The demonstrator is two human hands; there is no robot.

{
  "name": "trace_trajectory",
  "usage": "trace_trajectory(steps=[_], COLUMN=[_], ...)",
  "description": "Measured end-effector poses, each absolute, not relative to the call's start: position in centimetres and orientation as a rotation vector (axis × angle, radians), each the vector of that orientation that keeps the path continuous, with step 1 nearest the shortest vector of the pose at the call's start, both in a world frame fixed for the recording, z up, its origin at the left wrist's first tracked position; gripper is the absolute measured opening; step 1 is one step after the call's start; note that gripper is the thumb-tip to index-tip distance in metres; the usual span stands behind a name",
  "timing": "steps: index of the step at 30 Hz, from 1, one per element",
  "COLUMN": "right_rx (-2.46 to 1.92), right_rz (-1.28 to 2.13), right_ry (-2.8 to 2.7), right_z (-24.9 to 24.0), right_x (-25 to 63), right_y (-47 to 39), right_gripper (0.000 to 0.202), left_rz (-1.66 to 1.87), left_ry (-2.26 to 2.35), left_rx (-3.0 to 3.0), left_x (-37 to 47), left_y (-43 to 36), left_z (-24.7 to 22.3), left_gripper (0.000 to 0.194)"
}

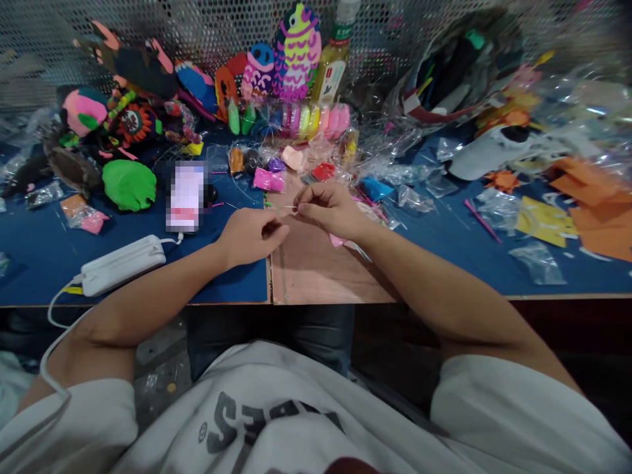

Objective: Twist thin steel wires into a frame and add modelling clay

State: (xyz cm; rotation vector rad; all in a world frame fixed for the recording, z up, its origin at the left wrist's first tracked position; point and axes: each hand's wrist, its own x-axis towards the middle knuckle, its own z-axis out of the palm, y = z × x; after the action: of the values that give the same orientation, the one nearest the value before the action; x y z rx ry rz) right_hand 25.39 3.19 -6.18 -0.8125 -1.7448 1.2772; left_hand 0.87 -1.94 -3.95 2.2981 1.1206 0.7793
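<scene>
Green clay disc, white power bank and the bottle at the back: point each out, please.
Green clay disc (pixel 129 185): head view, middle of its top.
White power bank (pixel 123 264): head view, middle of its casing.
Bottle (pixel 334 78): head view, its label.

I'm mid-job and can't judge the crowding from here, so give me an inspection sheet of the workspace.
Surface: blue tabletop with a brown board at centre.
Job's things: thin pale piece at the right fingertips; pink packet beyond it.
Clutter: clear wrappers and orange sheets at right; green shape at left.
Hands: right hand pinches the pale piece; left hand is beside it, fingers curled, nothing seen held.
Cables: white cable runs from the white box to the left arm; short lead joins box and phone.
Surroundings: perforated screen behind; bottle before it.
</scene>
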Motion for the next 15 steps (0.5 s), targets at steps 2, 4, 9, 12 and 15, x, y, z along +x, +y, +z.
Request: trace_trajectory(steps=[2, 4, 9, 12, 15], right_rx=[-0.848, -0.848, -0.894, -0.827, -0.74], right_rz=[1.256, 1.253, 1.185, 1.169, 1.132], right_ry=[-1.916, -2.143, -2.445, -2.559, -2.615], right_z=[-5.7, -5.0, -4.0, -4.0, -4.1], right_x=[26.0, 26.7, 27.4, 27.3, 27.2], right_y=[3.6, 3.8, 3.6, 3.6, 3.7], right_gripper=[0.014, 0.008, 0.013, 0.015, 0.008], left_rz=[0.759, 0.797, 0.871, 0.639, 0.42], left_ry=[0.931, 0.761, 0.83, 0.877, 0.879], left_rx=[2.535, 2.722, 2.859, 2.873, 2.903], left_x=[0.7, 0.5, 0.3, 0.4, 0.3], left_y=[-2.2, -2.4, -2.3, -1.8, -1.3], left_z=[-4.1, -4.1, -4.0, -3.7, -3.4], left_gripper=[0.029, 0.029, 0.031, 0.035, 0.036])
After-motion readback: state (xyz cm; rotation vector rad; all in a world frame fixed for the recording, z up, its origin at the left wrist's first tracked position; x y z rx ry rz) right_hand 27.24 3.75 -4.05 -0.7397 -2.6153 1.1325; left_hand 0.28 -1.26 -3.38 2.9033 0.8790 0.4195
